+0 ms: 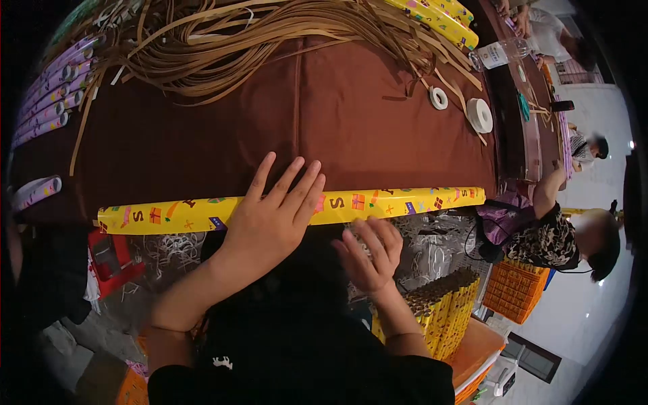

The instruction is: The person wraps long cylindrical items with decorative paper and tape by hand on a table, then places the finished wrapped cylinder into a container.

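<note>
The long yellow roll [398, 202] lies along the near edge of the brown-covered desk [189, 155], running crosswise in front of the person. The left hand [280, 216] rests flat over its middle, fingers stretched out and side by side, pressing from above rather than wrapped around it; the right hand [371, 253] is off the near side, fingers loosely curled and apart, with nothing visible in it. The roll looks light, with a thin, glossy skin that is probably slippery and easily creased or dented, yet fairly stiff lengthwise; a broad, gentle hold with both hands set well apart on the body should suit it better than a pinch at one end. The left hand covers part of the print, the underside and any loose edge are hidden, the right fingers are blurred, so whether they touch the roll is unclear, and whether it has a core inside cannot be told
</note>
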Demonstrator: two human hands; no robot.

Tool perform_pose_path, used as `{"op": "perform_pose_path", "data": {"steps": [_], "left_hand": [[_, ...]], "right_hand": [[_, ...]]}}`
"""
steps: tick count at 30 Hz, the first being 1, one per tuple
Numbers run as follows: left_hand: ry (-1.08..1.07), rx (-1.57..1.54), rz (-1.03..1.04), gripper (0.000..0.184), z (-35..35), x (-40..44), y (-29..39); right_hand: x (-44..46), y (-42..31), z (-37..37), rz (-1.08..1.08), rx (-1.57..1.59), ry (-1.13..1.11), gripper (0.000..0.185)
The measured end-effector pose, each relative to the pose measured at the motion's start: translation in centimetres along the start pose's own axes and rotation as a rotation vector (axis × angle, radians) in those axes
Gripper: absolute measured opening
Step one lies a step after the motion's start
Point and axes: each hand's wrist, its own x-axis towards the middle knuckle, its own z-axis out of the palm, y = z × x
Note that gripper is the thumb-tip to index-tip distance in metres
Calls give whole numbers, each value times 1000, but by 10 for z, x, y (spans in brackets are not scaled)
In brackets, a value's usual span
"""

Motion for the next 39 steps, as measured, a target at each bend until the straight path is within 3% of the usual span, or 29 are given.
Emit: {"op": "perform_pose_path", "data": {"steps": [2,4,13,29,35,39], "left_hand": [[1,3,7,42,0,0,1],[-47,-85,-15,48,0,-1,2],[-159,-53,15,60,-7,2,-3],[-139,-88,11,72,-12,1,0],[-226,-110,-156,59,-9,8,7],[-136,-61,-104,54,-3,30,23]], "right_hand": [[7,12,3,-19,-87,-13,36],[17,22,3,-70,-52,-169,36],[21,34,11,-139,-49,-84,34],[5,39,21,-145,-52,-38,38],[-1,38,26,-144,-15,16,46],[1,36,23,-153,38,63,48]]}}
